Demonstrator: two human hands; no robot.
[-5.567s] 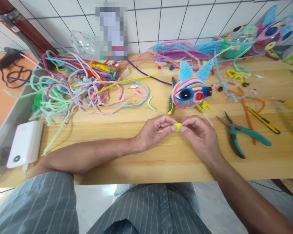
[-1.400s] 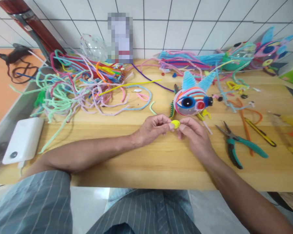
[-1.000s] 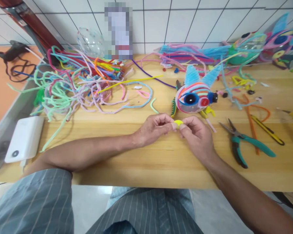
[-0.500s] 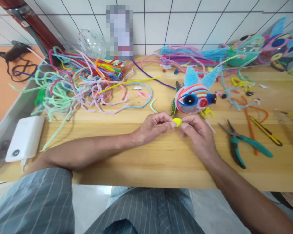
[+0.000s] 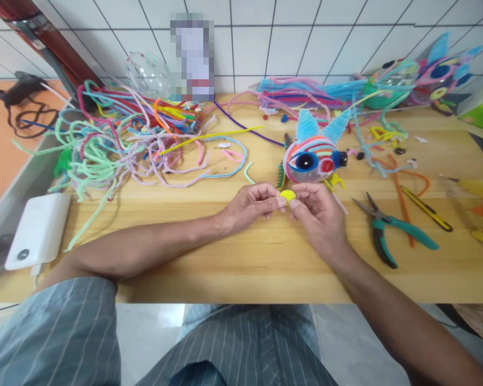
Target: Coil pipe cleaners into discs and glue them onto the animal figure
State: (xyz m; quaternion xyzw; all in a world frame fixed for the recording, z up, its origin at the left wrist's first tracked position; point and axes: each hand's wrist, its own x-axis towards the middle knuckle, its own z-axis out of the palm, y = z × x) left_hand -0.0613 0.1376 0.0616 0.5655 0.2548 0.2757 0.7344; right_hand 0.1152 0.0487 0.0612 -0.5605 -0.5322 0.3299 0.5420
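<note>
Both my hands meet over the middle of the wooden table point(image 5: 233, 268). My left hand point(image 5: 253, 205) and my right hand point(image 5: 320, 214) pinch a small coiled yellow pipe cleaner point(image 5: 287, 195) between their fingertips. Just behind it stands a round pipe-cleaner fish figure point(image 5: 312, 156) with blue fins, a dark blue eye and a red button. Both forearms rest on the table.
A tangle of loose coloured pipe cleaners point(image 5: 121, 142) covers the back left. Teal-handled pliers point(image 5: 390, 233) and a yellow utility knife point(image 5: 426, 208) lie to the right. A white power bank point(image 5: 38, 231) sits at the left edge. More pipe-cleaner figures point(image 5: 418, 80) stand at the back right.
My fingers keep working the yellow coil in place, and it turns slightly between the fingertips. The view shifts a little; nothing on the table has moved.
</note>
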